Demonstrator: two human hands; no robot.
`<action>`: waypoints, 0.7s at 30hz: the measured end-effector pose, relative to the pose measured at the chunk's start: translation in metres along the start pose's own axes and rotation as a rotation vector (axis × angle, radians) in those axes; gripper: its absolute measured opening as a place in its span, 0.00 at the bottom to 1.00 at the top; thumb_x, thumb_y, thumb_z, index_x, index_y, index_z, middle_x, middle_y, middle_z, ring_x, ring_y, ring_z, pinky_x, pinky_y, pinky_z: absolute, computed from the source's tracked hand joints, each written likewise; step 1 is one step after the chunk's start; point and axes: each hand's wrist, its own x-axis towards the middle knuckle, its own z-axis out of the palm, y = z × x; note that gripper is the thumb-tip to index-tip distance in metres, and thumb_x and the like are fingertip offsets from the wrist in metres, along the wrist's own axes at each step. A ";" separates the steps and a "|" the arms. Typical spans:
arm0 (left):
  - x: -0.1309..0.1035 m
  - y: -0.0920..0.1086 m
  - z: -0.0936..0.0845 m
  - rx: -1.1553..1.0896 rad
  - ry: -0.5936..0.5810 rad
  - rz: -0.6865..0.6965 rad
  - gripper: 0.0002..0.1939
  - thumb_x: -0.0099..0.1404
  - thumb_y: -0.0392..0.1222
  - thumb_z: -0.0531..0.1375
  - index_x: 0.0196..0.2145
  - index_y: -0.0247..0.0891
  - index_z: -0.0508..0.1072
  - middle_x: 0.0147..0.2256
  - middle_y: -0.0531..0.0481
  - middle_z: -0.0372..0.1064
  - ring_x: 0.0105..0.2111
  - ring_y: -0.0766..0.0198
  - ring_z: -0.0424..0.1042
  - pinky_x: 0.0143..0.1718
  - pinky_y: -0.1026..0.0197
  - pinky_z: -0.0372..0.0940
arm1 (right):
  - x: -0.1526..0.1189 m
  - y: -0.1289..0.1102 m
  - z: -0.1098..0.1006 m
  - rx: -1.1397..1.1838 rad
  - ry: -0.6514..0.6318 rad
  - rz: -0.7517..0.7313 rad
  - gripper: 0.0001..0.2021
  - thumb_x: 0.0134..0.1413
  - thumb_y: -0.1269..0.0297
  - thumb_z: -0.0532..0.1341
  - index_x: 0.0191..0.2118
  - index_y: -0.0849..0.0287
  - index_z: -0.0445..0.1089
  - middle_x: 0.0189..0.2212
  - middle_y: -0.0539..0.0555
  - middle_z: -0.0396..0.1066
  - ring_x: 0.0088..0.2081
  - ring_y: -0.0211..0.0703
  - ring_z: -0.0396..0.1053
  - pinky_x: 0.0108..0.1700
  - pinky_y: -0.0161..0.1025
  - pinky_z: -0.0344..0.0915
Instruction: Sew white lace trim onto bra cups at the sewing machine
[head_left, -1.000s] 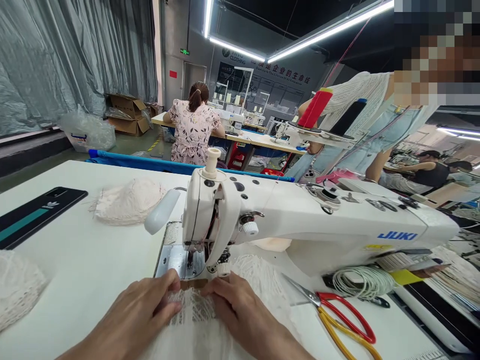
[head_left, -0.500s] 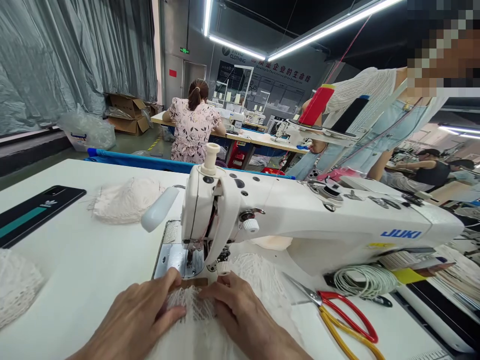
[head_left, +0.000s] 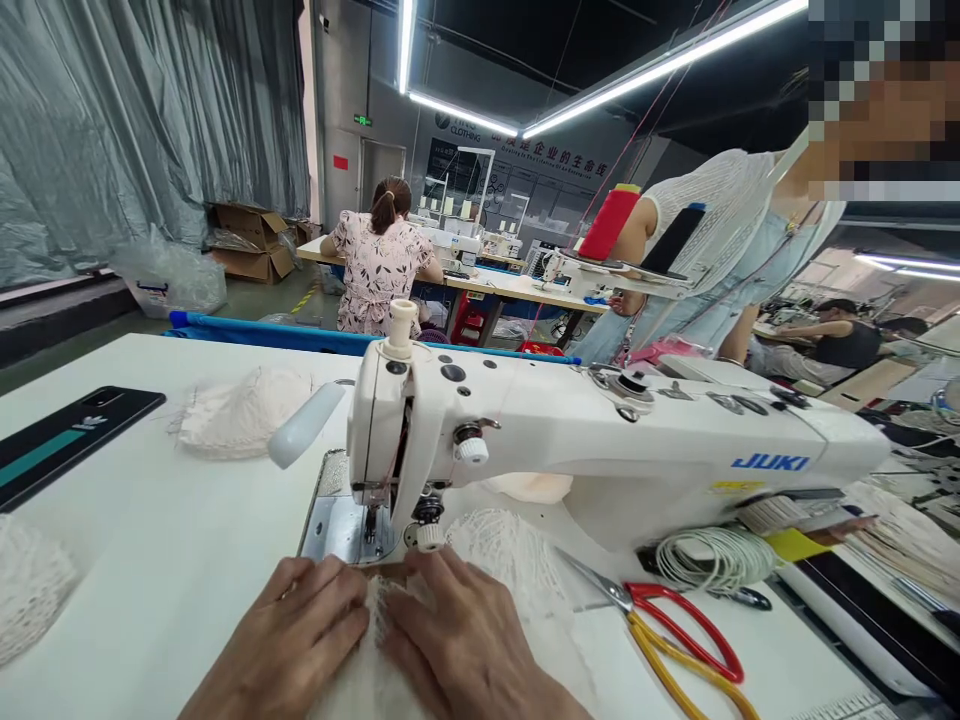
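Observation:
My left hand (head_left: 304, 625) curls its bent fingers into a sheer white fabric with frayed, thread-like edges (head_left: 367, 660), just in front of the metal needle plate (head_left: 337, 530). To its right, my right hand (head_left: 465, 630) grips the same fabric with its fingers bunched. The fingertips of both hands are partly hidden by the cloth and knuckles. Above and beyond them stands a white sewing machine (head_left: 540, 425); its presser foot (head_left: 370, 525) is apart from the fabric. More white fringed cloth (head_left: 502, 545) lies right of the needle area.
Red-and-yellow-handled scissors (head_left: 679, 630) and a coil of pale cord (head_left: 712, 560) lie at the right. White lace cups (head_left: 240, 412) and a black phone (head_left: 82, 435) rest on the left of the table. A person (head_left: 386, 255) sits ahead; another (head_left: 720, 230) stands behind the machine.
Both hands have drawn in around the fabric; the left fingers are more bunched, its thumb now hidden. The right hand's fingers have shifted slightly left. The whole view has moved a little.

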 end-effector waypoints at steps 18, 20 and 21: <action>0.020 -0.039 0.009 0.040 -0.018 -0.019 0.09 0.67 0.32 0.51 0.36 0.44 0.67 0.34 0.59 0.73 0.37 0.67 0.71 0.45 0.62 0.55 | 0.016 0.018 0.019 -0.038 0.035 -0.011 0.16 0.58 0.50 0.60 0.41 0.58 0.69 0.30 0.53 0.73 0.36 0.46 0.67 0.42 0.45 0.54; 0.027 -0.044 0.006 0.013 -0.102 -0.038 0.07 0.65 0.32 0.53 0.33 0.44 0.66 0.34 0.60 0.73 0.36 0.68 0.71 0.47 0.61 0.55 | 0.020 0.023 0.019 -0.052 0.023 0.012 0.13 0.58 0.53 0.62 0.41 0.56 0.70 0.32 0.53 0.74 0.38 0.46 0.67 0.45 0.46 0.54; 0.029 -0.046 0.005 0.002 -0.125 -0.043 0.08 0.65 0.32 0.52 0.31 0.44 0.65 0.34 0.61 0.73 0.35 0.69 0.71 0.47 0.61 0.55 | 0.021 0.025 0.019 -0.055 0.023 0.016 0.11 0.58 0.54 0.62 0.41 0.55 0.70 0.34 0.53 0.74 0.39 0.46 0.67 0.46 0.46 0.53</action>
